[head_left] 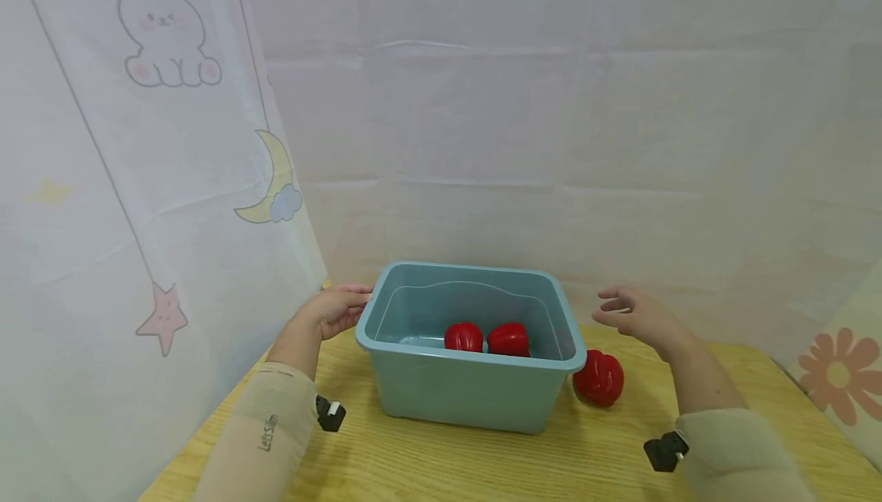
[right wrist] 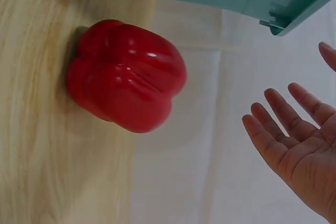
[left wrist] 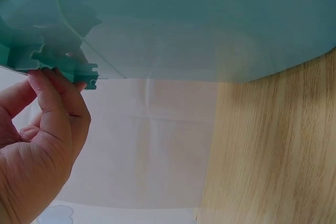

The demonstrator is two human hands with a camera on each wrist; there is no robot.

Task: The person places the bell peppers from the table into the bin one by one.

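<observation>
1. Touching the rim of the blue tub (head_left: pixel 475 399) at its corner, the left hand (head_left: pixel 335 311) has its fingers (left wrist: pixel 52 106) curled under the edge there.
2. The right hand (head_left: pixel 637 317) hovers open with relaxed fingers, holding nothing, a little beyond the tub's other side.
3. Below this hand and nearer to the person, a red pepper (head_left: pixel 599 378) lies on the wooden table (head_left: pixel 482 464), just beside the tub.
4. Between both hands, two more peppers (head_left: pixel 486 338) sit inside the tub.

Left grip (head_left: pixel 338 309) seemingly curled, right grip (head_left: pixel 637 314) spread.
</observation>
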